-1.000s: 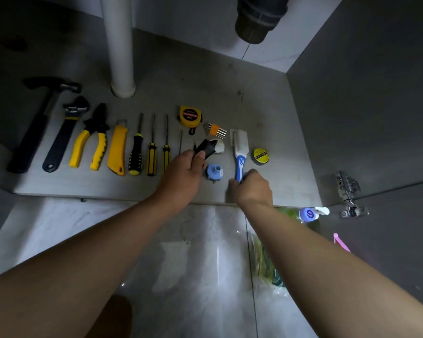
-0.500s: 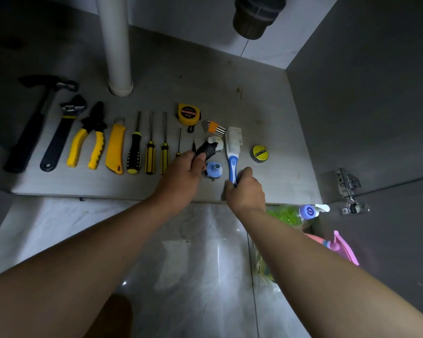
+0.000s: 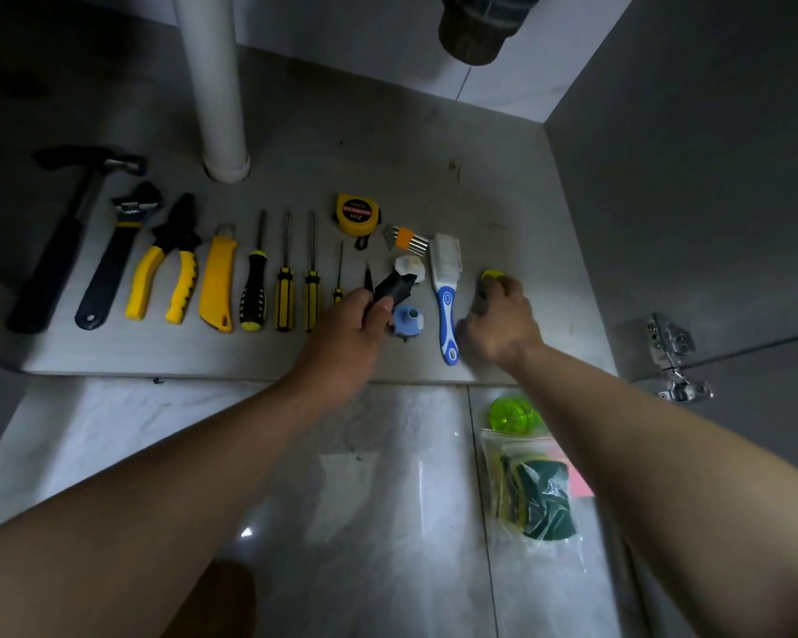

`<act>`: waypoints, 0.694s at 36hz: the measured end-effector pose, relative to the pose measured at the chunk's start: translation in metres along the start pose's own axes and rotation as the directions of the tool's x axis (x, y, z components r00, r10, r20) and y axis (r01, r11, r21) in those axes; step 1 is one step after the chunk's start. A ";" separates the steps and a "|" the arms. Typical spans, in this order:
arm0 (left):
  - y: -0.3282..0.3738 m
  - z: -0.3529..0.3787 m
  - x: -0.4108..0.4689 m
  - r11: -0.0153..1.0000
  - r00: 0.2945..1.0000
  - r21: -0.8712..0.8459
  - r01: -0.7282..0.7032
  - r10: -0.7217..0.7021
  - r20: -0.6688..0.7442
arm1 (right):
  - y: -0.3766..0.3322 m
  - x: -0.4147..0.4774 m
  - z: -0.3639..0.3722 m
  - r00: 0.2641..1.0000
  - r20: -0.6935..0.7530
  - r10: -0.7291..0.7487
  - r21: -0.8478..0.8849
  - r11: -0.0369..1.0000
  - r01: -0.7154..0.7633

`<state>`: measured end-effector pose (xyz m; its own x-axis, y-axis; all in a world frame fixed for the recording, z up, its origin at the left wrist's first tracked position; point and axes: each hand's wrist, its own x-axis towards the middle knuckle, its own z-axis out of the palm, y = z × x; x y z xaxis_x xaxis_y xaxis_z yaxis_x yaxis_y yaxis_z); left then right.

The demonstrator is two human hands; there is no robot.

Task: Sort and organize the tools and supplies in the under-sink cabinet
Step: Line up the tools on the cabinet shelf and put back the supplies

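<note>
Near the front edge of the cabinet floor, on its right side, the right hand has moved. A moment ago it was at the blue end of the white and blue brush. Now the brush lies free with its handle at the front edge, and the hand is further right, on the yellow round tin. Its fingers curl down round the tin and cover most of it, so only a bit of yellow peeks out.

The left hand has not let go. It is closed round the bottom end of a black tool, whose top end touches a small white part. A blue cap sits just beside that hand.

I think the brush has found its place, and the tin is the next thing to be lined up.

From the left edge, a neat row is already laid out: hammer, wrench, pliers, yellow knife and screwdrivers. Most of the sorting looks done. A bag of sponges waits on the room floor, outside the cabinet.

The tape measure says "2m" in its red circle. The smaller words there are too tiny to read. The tin's label is hidden under the hand.
</note>
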<state>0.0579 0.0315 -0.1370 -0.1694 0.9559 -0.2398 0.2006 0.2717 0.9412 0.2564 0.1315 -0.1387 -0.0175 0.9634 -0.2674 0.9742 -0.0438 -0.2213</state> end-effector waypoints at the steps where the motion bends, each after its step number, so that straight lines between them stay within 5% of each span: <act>1: 0.000 0.000 -0.001 1.000 1.000 0.006 -0.001 0.001 0.005 | 0.001 0.003 0.001 0.999 0.034 -0.018 -0.012 1.000 0.019; 8: 0.008 0.015 -0.001 0.993 0.996 0.090 -0.073 0.068 0.061 | 0.006 0.022 -0.021 0.988 0.114 -0.101 -0.081 0.991 0.111; 13: 0.011 0.022 0.002 0.985 0.987 0.126 -0.121 0.106 0.121 | 0.005 -0.022 -0.021 0.944 -0.307 -0.122 0.288 0.933 0.214; 16: 0.008 0.019 0.003 0.989 0.986 0.087 -0.123 0.112 0.122 | -0.012 -0.054 -0.014 0.921 -0.288 -0.263 0.479 0.793 0.376; 20: 0.005 0.016 0.007 0.985 0.981 0.060 -0.164 0.157 0.116 | -0.016 -0.071 -0.009 0.840 -0.221 -0.495 0.261 0.800 0.540; 25: 0.006 0.024 0.003 0.984 0.976 0.011 -0.179 0.176 0.131 | 0.000 -0.079 -0.008 0.882 -0.252 -0.397 0.172 0.879 0.445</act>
<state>0.0815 0.0382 -0.1375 -0.0032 0.9950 -0.0994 0.2386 0.0973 0.9662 0.2599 0.0573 -0.1098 -0.3457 0.9342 0.0884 0.8096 0.3446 -0.4751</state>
